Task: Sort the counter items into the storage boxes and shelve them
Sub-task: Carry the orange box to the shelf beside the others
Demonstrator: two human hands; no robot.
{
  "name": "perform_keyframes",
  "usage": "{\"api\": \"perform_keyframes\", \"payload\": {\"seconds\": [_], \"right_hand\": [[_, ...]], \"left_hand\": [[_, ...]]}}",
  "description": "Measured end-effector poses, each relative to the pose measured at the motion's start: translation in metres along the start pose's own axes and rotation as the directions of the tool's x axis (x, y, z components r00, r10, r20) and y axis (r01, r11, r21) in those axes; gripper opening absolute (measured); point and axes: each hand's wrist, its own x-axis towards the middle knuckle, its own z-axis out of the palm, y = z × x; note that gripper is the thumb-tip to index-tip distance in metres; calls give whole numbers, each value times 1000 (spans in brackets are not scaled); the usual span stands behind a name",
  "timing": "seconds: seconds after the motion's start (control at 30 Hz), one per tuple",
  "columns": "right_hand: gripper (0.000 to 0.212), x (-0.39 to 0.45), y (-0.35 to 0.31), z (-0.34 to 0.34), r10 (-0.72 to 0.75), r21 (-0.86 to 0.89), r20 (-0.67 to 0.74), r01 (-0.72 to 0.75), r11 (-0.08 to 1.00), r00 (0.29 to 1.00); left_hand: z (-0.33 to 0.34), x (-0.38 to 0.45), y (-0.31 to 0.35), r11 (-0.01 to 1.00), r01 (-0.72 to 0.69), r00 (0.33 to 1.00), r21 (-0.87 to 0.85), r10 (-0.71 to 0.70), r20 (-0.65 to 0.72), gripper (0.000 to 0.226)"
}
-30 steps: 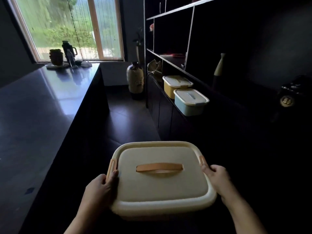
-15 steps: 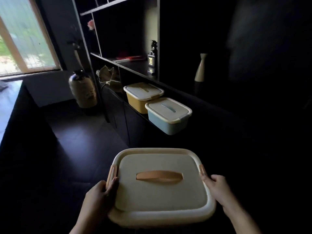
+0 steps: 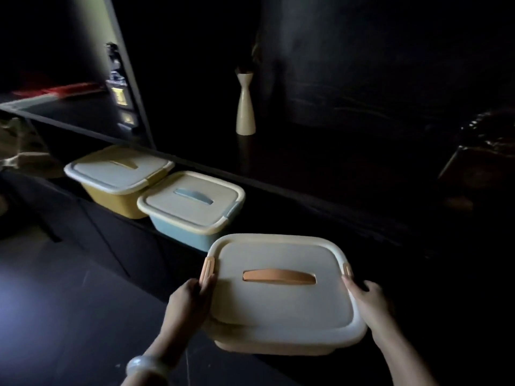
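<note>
Both hands are gripping a cream box (image 3: 281,299) by its sides, the left hand (image 3: 189,305) beside the left orange clasp and the right hand (image 3: 367,302) beside the right one, holding it over the shelf's (image 3: 292,201) front edge, just beside a blue box (image 3: 192,208) and a yellow box (image 3: 117,176).

Boxes: three are showing, all lidded, counted from the vase (image 3: 245,107).
Orange box (image 3: 284,293): one, sitting nearest the camera, in front of the vase.
Blue box (image 3: 192,208): one, lying left of the vase.
Yellow box (image 3: 118,176): one, lying farthest left.
Hands: two.
Bracelet (image 3: 146,364): one.
</note>
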Motion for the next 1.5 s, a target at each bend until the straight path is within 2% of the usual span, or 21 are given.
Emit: {"api": "perform_keyframes", "payload": {"seconds": [0.1,0.27,0.43,0.63,0.87,0.93,1.03,1.07,1.13,1.2,1.27,1.3,1.5], "right_hand": [[47,24,-4,5,7,-63,-75,-12,998,997],[55,41,-6,5,61,-187,-134,-86,979,989],[54,54,-6,12,75,-297,-248,-149,943,966],[56,67,-13,25,148,-296,-316,-245,923,937],[51,77,-12,33,100,-293,-421,-239,926,902],[50,78,-12,34,90,-271,-439,-227,935,894],[48,80,-15,37,82,-258,-450,-218,941,889],[48,81,-17,39,77,-256,-450,-212,943,890],[48,83,-21,44,72,-243,-455,-201,949,887],[49,84,-25,49,73,-226,-456,-195,954,887],[50,85,-28,53,85,-201,-451,-194,960,888],[51,86,-30,54,84,-196,-452,-191,962,888],[50,92,-39,58,62,-187,-427,-156,970,902]], "left_hand": [[26,42,10,1000,2,999,-20,-1,36,61],[62,78,21,996,-39,990,-75,49,134,47],[84,124,38,992,-121,966,20,113,232,33],[94,154,56,986,-128,942,-105,154,300,30],[84,150,60,967,-211,911,-145,248,329,32],[82,140,49,978,-152,907,-145,196,372,37],[75,107,36,941,111,837,-320,85,540,53],[74,96,36,911,175,799,-375,91,594,52],[78,84,37,858,220,773,-464,137,619,49],[84,84,38,809,257,803,-528,125,583,63],[90,90,35,794,247,837,-556,114,535,86],[95,95,32,790,256,842,-556,100,530,90],[110,110,24,713,341,836,-613,69,545,75]]}}
